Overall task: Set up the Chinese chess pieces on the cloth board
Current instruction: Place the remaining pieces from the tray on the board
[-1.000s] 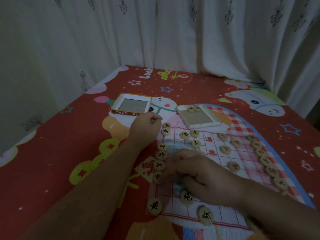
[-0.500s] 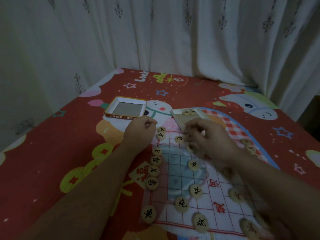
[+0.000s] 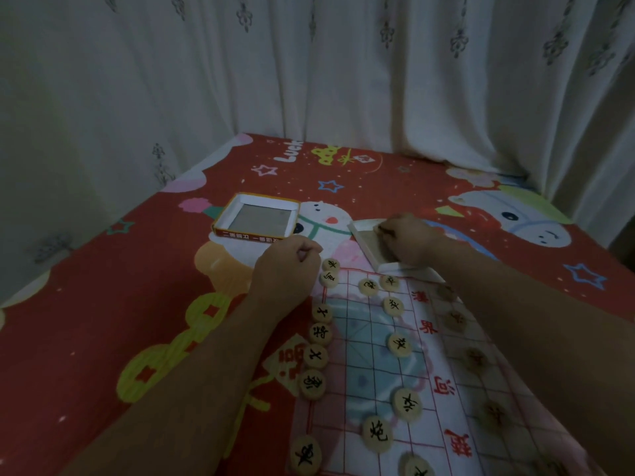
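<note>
Chess pieces (image 3: 407, 405): round pale discs

**Board's middle open, both flanks blocked**

The right forearm (image 3: 532, 321) lies slantwise over the right side of the cloth board (image 3: 371, 365), shutting that flank. The left hand (image 3: 287, 266), curled into a fist, blocks the far-left corner, and a column of pieces (image 3: 320, 333) lines the left edge. Between them a lane runs up the grid, with scattered pieces (image 3: 399, 344) in it. At the far edge the right hand (image 3: 409, 240) covers the white tray (image 3: 366, 242), with an open box (image 3: 247, 234) beside it. Red tabletop (image 3: 103, 304) lies free left of the arm.
</note>
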Demonstrator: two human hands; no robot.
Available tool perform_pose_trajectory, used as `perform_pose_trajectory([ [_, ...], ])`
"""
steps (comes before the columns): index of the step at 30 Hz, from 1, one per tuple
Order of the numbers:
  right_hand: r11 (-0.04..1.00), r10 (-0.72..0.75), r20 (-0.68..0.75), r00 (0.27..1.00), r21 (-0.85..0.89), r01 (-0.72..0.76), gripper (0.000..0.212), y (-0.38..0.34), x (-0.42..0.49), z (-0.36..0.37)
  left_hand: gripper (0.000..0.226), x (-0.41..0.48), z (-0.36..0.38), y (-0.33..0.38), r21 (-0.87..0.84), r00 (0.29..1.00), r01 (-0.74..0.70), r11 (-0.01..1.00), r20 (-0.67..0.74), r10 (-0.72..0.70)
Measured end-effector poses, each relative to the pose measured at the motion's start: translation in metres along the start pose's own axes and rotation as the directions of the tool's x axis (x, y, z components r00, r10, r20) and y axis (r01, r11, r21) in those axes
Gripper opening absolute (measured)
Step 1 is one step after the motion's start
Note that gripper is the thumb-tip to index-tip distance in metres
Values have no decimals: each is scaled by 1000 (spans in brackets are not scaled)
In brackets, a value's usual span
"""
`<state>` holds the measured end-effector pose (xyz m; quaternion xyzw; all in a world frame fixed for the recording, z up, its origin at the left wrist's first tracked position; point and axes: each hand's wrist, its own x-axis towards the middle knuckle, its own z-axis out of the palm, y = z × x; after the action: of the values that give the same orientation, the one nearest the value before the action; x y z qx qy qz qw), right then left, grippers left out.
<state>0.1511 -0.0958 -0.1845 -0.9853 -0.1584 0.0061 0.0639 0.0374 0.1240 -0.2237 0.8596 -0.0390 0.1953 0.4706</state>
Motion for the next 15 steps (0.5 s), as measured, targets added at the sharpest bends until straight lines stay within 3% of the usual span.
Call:
perform_pose_trajectory([
  [7, 996, 54, -58, 997, -62, -57, 36, -7, 1, 0, 19, 2, 2, 0, 10, 1000, 13, 1000, -19, -12],
  [15, 988, 144, -68, 987, 60, -140, 42, -14, 6, 1, 19, 1, 1, 0, 26, 1000, 13, 1000, -23, -13],
])
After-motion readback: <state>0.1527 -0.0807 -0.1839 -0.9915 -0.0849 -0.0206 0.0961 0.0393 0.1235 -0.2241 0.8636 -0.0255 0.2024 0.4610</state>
